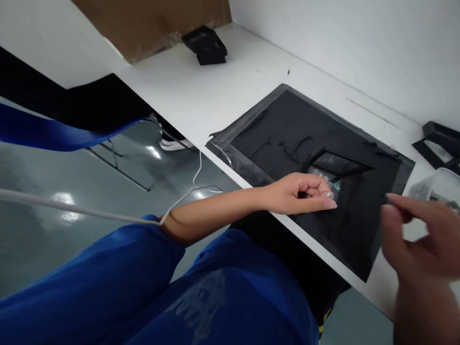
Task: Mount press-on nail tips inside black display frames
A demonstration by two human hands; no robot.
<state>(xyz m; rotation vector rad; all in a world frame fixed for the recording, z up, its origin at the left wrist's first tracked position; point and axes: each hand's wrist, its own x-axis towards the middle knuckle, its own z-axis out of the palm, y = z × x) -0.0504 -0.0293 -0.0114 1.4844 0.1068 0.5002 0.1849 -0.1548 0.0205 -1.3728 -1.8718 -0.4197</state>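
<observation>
My left hand rests over the near part of a black mat, its fingers curled in and thumb stretched along them. A small shiny clear bit shows at its fingertips, too small to name. Right by these fingers is a small black case with a raised lid; greenish and clear parts show inside, partly hidden by the hand. My right hand, blurred, is off the mat's right edge with thumb and forefinger nearly together in a pinch. What lies between them, if anything, cannot be made out.
A clear plastic tub with small parts stands behind my right hand, beside a black frame-like piece. Another black open case sits at the table's far end. A white cable hangs by the table edge, near a blue chair.
</observation>
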